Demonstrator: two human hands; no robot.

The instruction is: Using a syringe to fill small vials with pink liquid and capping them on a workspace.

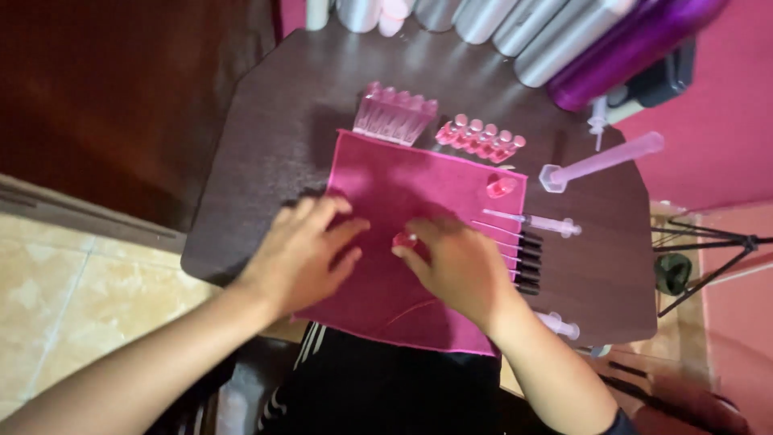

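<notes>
Pinching a small pink cap (405, 239) mid-cloth, the right hand (455, 266) grips it; the left hand (310, 250) lies flat, holding nothing, on the pink cloth (386, 173). A sleeve swing right could scatter the black-tipped tubes (527, 262).

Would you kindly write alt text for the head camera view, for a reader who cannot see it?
Two bare hands rest on a pink cloth spread over a dark table; the right hand pinches a small pink piece and the left hand lies flat beside it. Behind the cloth are small pink tubes, with syringes and black-capped wands to its right.
</notes>
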